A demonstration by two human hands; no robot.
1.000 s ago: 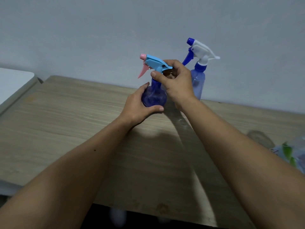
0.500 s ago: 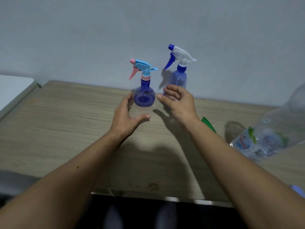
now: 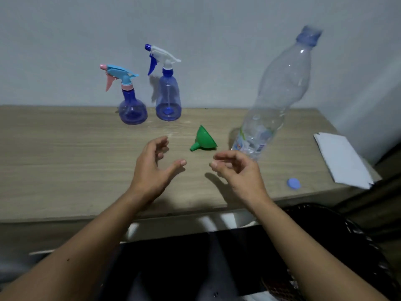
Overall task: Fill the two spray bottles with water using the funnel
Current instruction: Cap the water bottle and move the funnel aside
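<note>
Two spray bottles stand side by side at the back of the wooden table (image 3: 65,153). The round blue spray bottle (image 3: 132,110) has a light-blue head and pink trigger. To its right is the taller blue spray bottle (image 3: 168,101), with a white head and blue trigger. A green funnel (image 3: 204,140) lies on its side in front of them. A big clear water bottle (image 3: 275,98) stands uncapped to the right. My left hand (image 3: 152,168) and my right hand (image 3: 236,170) hover over the table's front half, fingers loosely curled, holding nothing.
A blue bottle cap (image 3: 293,183) lies near the table's front right edge. A white sheet of paper (image 3: 342,159) hangs over the right corner. A dark woven chair (image 3: 347,246) is at lower right. The grey wall runs right behind the bottles.
My right hand let go of the round bottle's spray head and my left hand left its body. Both hands pulled back toward me. The view tilted, bringing funnel and water bottle into sight.
</note>
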